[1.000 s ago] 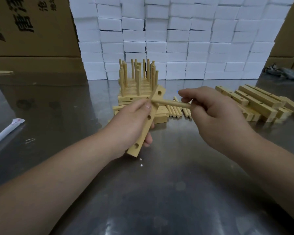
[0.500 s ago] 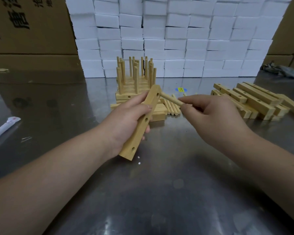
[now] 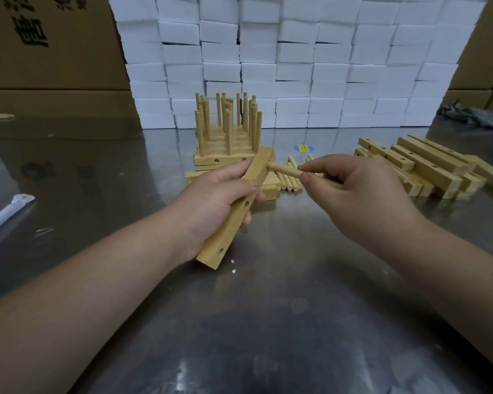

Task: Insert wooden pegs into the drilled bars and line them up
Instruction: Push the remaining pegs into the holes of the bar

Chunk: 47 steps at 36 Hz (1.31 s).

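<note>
My left hand (image 3: 211, 199) grips a drilled wooden bar (image 3: 234, 220) held slanted above the steel table, its drilled face turned to the right. My right hand (image 3: 350, 191) pinches a wooden peg (image 3: 285, 170) whose far tip sits in the bar's top hole. Two lower holes of the bar show open. Behind the hands stands a stack of bars with upright pegs (image 3: 228, 129). Loose pegs (image 3: 289, 183) lie on the table beside that stack, partly hidden by my right hand.
A pile of bare drilled bars (image 3: 421, 166) lies at the right. A wall of white foam blocks (image 3: 296, 66) closes the back, with cardboard boxes (image 3: 49, 44) on the left. A white wrapped stick (image 3: 6, 213) lies at the left edge.
The peg's tip has moved from beside the bar into its top hole. The left hand turned the bar so its drilled face points right.
</note>
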{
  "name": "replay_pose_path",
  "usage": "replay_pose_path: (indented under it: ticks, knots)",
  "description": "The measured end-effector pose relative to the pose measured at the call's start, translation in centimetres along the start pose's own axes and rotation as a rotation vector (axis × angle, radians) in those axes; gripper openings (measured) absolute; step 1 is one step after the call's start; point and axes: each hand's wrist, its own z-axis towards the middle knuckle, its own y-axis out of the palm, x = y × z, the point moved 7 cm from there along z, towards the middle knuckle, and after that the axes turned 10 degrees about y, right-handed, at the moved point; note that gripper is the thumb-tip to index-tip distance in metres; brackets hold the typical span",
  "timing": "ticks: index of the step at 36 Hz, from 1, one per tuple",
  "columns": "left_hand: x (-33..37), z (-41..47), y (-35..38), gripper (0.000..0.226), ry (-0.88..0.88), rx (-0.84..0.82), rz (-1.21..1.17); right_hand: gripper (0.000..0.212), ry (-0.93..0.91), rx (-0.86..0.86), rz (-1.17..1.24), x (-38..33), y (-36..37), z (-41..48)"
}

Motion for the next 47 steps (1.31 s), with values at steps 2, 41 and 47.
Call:
replay_pose_path:
  ticks: [2, 41, 47]
  knots:
    - [0.1, 0.0, 0.0, 0.032, -0.006, -0.007, -0.016, 0.014, 0.005, -0.001, -0.008, 0.1, 0.0, 0.1]
    - [2.0, -0.5, 0.1, 0.032, 0.169, -0.022, 0.382, 0.02, -0.199, 0.107, -0.282, -2.0, 0.1, -1.1]
    - [2.2, -0.7, 0.3, 0.04, 0.236, -0.027, 0.414, 0.022, 0.042, 0.007, 0.122, -0.2, 0.0, -0.5]
